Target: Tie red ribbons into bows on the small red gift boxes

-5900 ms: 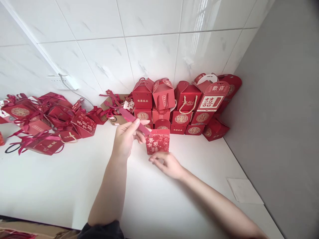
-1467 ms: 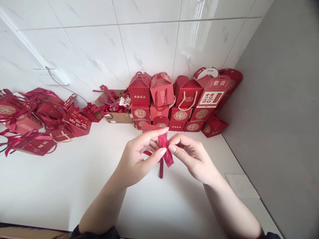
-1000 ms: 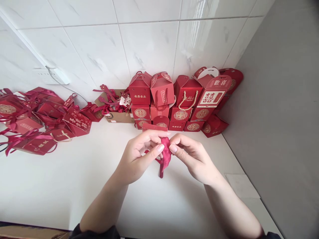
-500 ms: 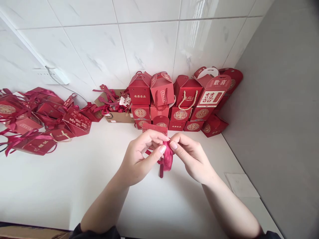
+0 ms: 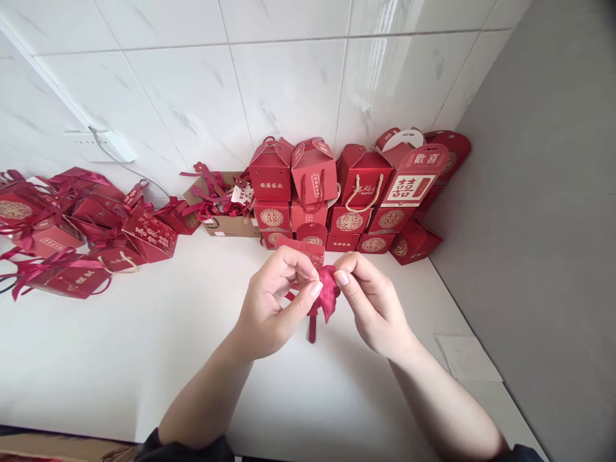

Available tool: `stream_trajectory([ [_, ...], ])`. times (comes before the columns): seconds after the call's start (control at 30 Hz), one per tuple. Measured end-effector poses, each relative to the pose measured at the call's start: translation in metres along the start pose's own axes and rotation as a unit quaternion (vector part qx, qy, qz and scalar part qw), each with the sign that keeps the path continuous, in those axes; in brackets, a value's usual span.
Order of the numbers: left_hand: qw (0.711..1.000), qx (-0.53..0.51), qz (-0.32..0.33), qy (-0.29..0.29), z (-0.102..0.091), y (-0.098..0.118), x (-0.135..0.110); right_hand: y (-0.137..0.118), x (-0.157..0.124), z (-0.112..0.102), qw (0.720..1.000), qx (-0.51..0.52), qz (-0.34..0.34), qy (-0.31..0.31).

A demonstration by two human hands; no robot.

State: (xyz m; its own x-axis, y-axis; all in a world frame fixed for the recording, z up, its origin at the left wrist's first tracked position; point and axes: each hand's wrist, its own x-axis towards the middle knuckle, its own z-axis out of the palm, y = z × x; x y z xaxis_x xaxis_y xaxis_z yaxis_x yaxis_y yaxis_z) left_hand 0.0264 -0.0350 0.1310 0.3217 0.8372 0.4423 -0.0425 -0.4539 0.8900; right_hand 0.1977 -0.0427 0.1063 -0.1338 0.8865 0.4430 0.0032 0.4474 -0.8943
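A dark pink ribbon (image 5: 328, 296) is gathered between my hands over the white table (image 5: 192, 359). My left hand (image 5: 279, 295) pinches it from the left between thumb and fingers. On the other side, my right hand (image 5: 368, 295) grips the ribbon with thumb and forefinger. Just behind my left fingers stands a red box (image 5: 308, 249), mostly hidden by them. A narrow dark red strip (image 5: 312, 329) hangs below the ribbon.
Red gift boxes (image 5: 349, 221) are stacked against the tiled wall. Beside them, a cardboard box (image 5: 231, 228) holds ribbons and tags. Several ribbon-tied red boxes (image 5: 149, 234) lie at the left. A grey panel (image 5: 529, 192) borders the right, near a pale square (image 5: 466, 357).
My hands have moved slightly apart. The ribbon between them, a long hanging bundle before, is now bunched higher and spread wider.
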Motion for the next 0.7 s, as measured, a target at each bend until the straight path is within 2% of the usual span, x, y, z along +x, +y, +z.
stream_trajectory([
  [0.07, 0.999, 0.006, 0.016, 0.029, -0.006, 0.001, 0.0, -0.003, 0.001, -0.004, 0.999, -0.011, -0.013, 0.037],
  [0.13, 0.999, 0.018, 0.002, 0.03, -0.013, 0.001, 0.0, -0.005, 0.001, -0.01, 0.999, -0.019, -0.023, 0.039],
  [0.27, 0.987, 0.029, -0.116, -0.109, -0.019, -0.001, 0.003, -0.007, 0.001, -0.016, 0.998, -0.045, -0.026, -0.022],
  [0.33, 0.981, 0.03, -0.142, -0.131, -0.016, -0.004, 0.006, -0.008, 0.001, -0.015, 0.996, -0.061, -0.027, -0.065],
  [0.4, 0.985, 0.04, -0.142, -0.095, -0.01, -0.006, 0.007, -0.008, 0.002, -0.012, 0.991, -0.078, -0.022, -0.106],
  [0.57, 0.992, 0.042, -0.116, 0.005, -0.006, -0.009, 0.01, -0.006, 0.003, -0.008, 0.985, -0.083, 0.013, -0.154],
  [0.7, 0.994, 0.008, -0.094, 0.048, -0.007, -0.01, 0.01, -0.001, 0.004, -0.002, 0.975, -0.094, 0.006, -0.202],
])
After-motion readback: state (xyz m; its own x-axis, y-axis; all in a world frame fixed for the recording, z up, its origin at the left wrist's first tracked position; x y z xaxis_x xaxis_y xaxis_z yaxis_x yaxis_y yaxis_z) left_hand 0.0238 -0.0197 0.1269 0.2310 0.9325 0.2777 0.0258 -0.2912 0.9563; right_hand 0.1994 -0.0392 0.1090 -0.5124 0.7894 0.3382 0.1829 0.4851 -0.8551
